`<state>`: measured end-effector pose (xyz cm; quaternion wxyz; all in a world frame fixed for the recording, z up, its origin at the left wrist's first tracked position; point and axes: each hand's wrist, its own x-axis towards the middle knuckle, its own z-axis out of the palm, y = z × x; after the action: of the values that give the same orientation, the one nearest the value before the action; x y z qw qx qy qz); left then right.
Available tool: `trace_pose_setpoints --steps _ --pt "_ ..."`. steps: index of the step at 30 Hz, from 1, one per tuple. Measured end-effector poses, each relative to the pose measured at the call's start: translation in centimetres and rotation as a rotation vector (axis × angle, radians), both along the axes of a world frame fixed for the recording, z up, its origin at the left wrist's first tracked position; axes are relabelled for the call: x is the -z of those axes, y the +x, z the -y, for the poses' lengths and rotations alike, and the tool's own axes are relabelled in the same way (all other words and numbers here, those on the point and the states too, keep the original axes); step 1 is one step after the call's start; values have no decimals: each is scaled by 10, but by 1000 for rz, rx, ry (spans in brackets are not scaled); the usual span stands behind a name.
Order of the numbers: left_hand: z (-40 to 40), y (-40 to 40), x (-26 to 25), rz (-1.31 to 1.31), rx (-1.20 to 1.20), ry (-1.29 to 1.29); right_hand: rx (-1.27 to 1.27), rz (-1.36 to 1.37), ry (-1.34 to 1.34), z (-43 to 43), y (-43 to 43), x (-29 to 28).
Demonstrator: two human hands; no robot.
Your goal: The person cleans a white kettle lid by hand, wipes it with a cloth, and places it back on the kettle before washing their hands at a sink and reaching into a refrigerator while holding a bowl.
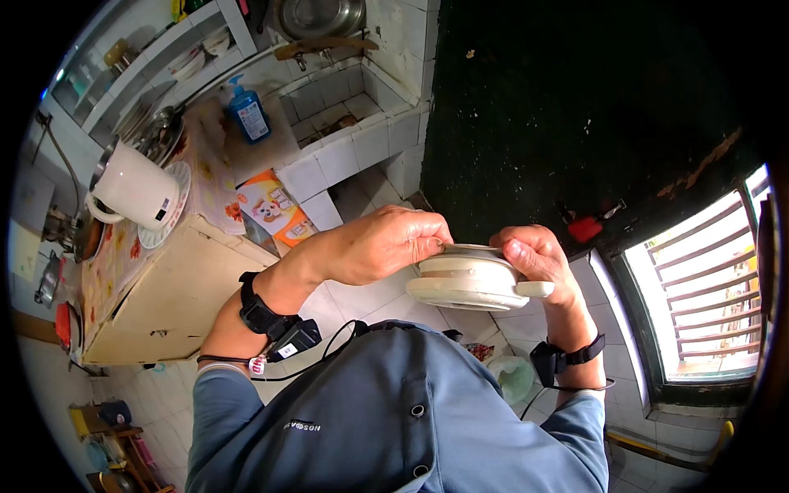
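Observation:
A round cream-coloured piece [471, 280], seen from its side, is held up in front of my chest. It has a wide rim, a narrower raised part, a small side tab and a thin greyish disc or edge at the top; whether this is a lid or a shallow vessel I cannot tell. My left hand [394, 245] pinches its top edge from the left between thumb and fingers. On the other side my right hand [542, 262] grips the top edge beside the tab, thumb uppermost. The far side of the piece is hidden.
At the left, a cream jug-like appliance [132, 182] stands on a ribbed plate [148, 237] on a cloth-covered cabinet [166, 296]. A blue pump bottle [249, 114] is beside the tiled sink [345, 154]. A dark door-like panel [524, 123] rises ahead, a barred window [706, 277] at right.

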<state>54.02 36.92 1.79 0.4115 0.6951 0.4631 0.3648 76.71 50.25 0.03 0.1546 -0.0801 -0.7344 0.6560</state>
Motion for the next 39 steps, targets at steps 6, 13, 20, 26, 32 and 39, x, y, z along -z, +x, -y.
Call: trace_pose_setpoints --steps 6,13,20,26,32,39 --pt "-2 5 -13 -119 -6 -13 -261 172 349 2 -22 -32" --pt "11 -3 7 10 -8 28 -154 74 216 4 -5 -10" --pt "9 2 2 -132 -48 80 -76 98 548 23 -34 -26" --pt "21 -9 9 44 -36 103 10 80 193 17 -11 -10" --pt "20 -5 -6 -78 -66 49 12 188 359 38 -31 -28" --pt "25 -10 9 35 -47 33 76 26 231 24 -9 1"
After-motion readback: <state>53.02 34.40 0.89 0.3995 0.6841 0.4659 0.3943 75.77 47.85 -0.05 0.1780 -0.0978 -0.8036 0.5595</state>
